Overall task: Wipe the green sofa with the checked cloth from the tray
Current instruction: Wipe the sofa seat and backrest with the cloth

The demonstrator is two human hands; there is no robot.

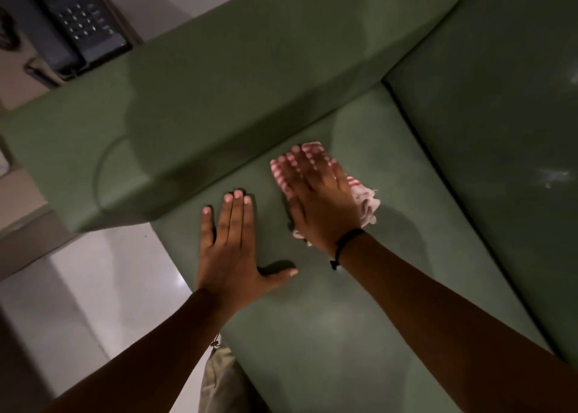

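Observation:
The green sofa [328, 318] fills most of the view, with its armrest [219, 93] to the left and its backrest at the right. My right hand [319, 200] lies flat on a bunched red-and-white checked cloth [364, 198], pressing it onto the seat cushion near the armrest. The cloth shows past my fingertips and beside my wrist; the rest is hidden under the palm. My left hand [233, 240] rests flat on the seat just left of the cloth, fingers spread, holding nothing.
A dark desk telephone [84, 24] sits on a side table beyond the armrest at the upper left. Pale shiny floor [103, 287] lies to the left of the seat's front edge. A bit of my light trousers [219, 384] shows at the bottom.

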